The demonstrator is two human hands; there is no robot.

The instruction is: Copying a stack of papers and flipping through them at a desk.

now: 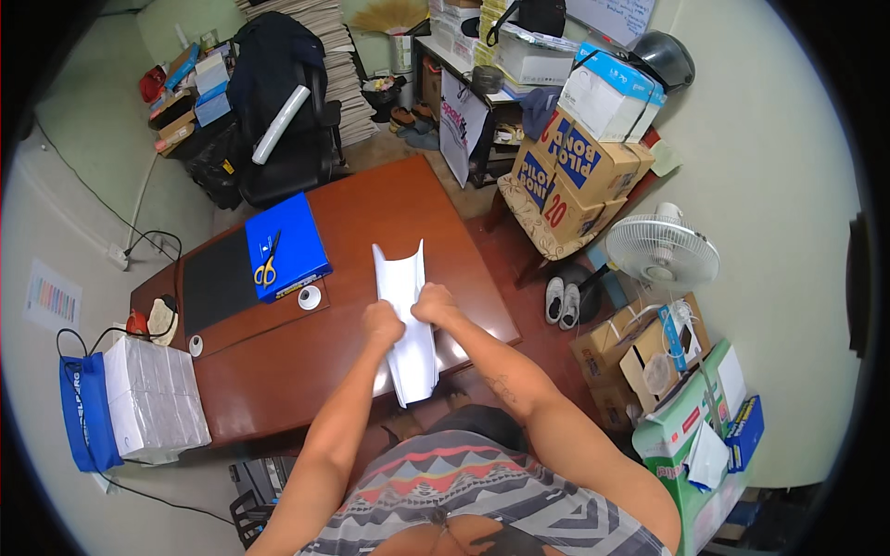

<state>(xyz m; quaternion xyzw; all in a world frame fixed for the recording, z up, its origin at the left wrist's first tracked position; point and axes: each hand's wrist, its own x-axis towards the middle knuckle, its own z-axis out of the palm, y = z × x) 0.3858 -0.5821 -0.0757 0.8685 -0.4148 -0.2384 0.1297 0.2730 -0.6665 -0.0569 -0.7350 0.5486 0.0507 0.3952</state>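
Observation:
My left hand (383, 324) and my right hand (434, 305) grip the two long sides of a stack of white paper (410, 354). Its sides curve upward between my fists, and its near end reaches past the edge of the brown wooden desk (278, 389). Left of the paper, a blue box (286, 243) lies on the desk with yellow-handled scissors (268, 267) on top. A round white cable-hole cover (309, 297) sits beside that box.
Wrapped white paper bundles (156, 396) stand at the desk's left end. Beyond the desk is a black office chair (285, 167) with a white roll (281, 125). To the right are a chair stacked with cartons (584, 167), a fan (662, 254) and shoes (562, 304).

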